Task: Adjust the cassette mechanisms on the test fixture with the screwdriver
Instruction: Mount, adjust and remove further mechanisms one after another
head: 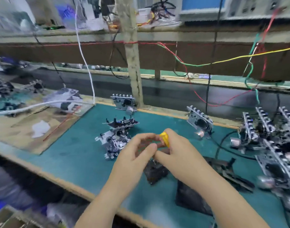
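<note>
My right hand [175,150] grips the yellow screwdriver [164,139] handle, my left hand [137,150] pinching alongside, above the dark test fixture [155,171] on the worktop [85,155]. It seems light, stiff; hold the handle.

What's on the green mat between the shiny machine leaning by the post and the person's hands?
In the head view, two stacked cassette mechanisms lie between that leaning mechanism and the hands, left and right.

Yellow screwdriver [164,139] between both hands
</note>
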A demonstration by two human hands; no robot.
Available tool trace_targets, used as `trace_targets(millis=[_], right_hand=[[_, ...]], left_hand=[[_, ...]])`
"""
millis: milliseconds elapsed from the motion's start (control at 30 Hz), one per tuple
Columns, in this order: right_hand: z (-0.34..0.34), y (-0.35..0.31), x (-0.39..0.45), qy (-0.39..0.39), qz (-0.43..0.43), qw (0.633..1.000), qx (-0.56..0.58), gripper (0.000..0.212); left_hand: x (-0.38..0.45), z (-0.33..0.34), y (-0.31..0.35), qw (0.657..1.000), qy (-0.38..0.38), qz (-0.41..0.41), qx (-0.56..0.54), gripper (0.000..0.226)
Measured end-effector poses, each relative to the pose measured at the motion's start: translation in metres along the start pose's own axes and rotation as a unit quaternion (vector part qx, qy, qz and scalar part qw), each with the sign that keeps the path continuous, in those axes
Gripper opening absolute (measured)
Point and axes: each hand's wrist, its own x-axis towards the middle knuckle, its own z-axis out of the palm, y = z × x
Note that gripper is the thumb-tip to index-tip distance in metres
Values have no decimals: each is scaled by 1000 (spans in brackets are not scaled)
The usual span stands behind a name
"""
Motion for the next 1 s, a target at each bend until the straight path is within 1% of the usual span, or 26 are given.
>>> trace_targets(millis=[33, 67, 100, 133, 167, 200, 233, 267, 300, 333, 400, 467, 567, 667, 800, 900, 933, 1000], right_hand=[[6, 0, 2, 1, 4, 1000, 21, 21], [13, 0, 2, 7, 5, 999, 34, 17], [19, 0, 3, 5, 9, 999, 38, 17], [23, 2, 6, 16, 15, 998, 50, 20], [27, 5, 7, 25, 22, 998, 57, 23], [29, 9, 9, 37, 27, 997, 61, 24], [30, 8, 9, 47, 37, 996, 72, 25], [33, 9, 10, 56, 42, 994, 78, 25], [35, 10, 9, 63, 48, 994, 82, 24], [37, 13, 9, 74, 51, 992, 85, 24], [40, 14, 9, 87, 60, 990, 92, 24], [42, 15, 8, 98, 62, 989, 91, 25], [43, 14, 5, 97, 65, 988, 97, 24], [39, 13, 2, 101, 58, 988, 99, 24], [34, 9, 1, 86, 46, 991, 95, 24], [33, 2, 3, 64, 34, 993, 90, 23], [34, 1, 3, 57, 31, 994, 89, 23], [33, -1, 2, 46, 24, 995, 89, 24]], left_hand=[[2, -13, -6, 998, 24, 16, 49, 30], [6, -26, -14, 990, 68, 34, 120, 38], [11, -40, -21, 969, 125, 47, 209, 46], [18, -56, -30, 938, 177, 45, 294, 55], [25, -70, -38, 910, 203, 13, 360, 69], [31, -80, -47, 889, 196, -40, 412, 87], [36, -86, -55, 870, 159, -91, 458, 107], [39, -87, -64, 851, 116, -122, 498, 123], [41, -86, -72, 837, 82, -126, 526, 132], [41, -84, -80, 832, 67, -111, 540, 135], [43, -88, -91, 837, 75, -75, 537, 125], [48, -101, -96, 855, 90, -60, 507, 113], [49, -120, -98, 886, 84, -46, 453, 108], [39, -140, -98, 889, 88, -32, 448, 115], [17, -170, -92, 884, 83, -84, 452, 125], [13, -182, -75, 902, 91, -140, 398, 135], [14, -185, -68, 906, 101, -144, 384, 136], [16, -190, -54, 904, 112, -129, 391, 136]])
